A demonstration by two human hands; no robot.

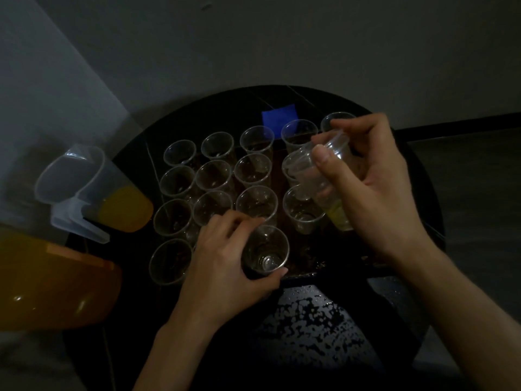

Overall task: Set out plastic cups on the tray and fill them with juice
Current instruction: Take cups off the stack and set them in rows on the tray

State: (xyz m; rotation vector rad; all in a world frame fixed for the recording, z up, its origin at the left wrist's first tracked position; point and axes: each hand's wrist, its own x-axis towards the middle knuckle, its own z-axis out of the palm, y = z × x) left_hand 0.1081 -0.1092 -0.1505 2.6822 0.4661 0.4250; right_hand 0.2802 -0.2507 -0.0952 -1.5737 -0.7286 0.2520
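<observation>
While the light is dim, more than a dozen clear plastic cups (214, 176) show upright in rows on the dark tray (306, 273), which sits on a round black table (420, 221); they look empty, with only glints at their bottoms. The left hand (222, 266) grips one more cup (266, 249) at the tray's near edge, fingers curled over its far side and thumb pressed on its near rim; this cup stands upright and also looks empty. The right hand (377, 190) holds a tilted stack of nested cups (315, 170) above the tray's right side, thumb and fingers wrapped round it, and a yellowish tint shows at the stack's lower end. Left of the tray, a translucent pitcher (81, 182) holds orange juice (124, 210) in its lower part. Nearer on the left lies a large orange container (56, 286). A blue patch (279, 115) sits at the far side of the table.
</observation>
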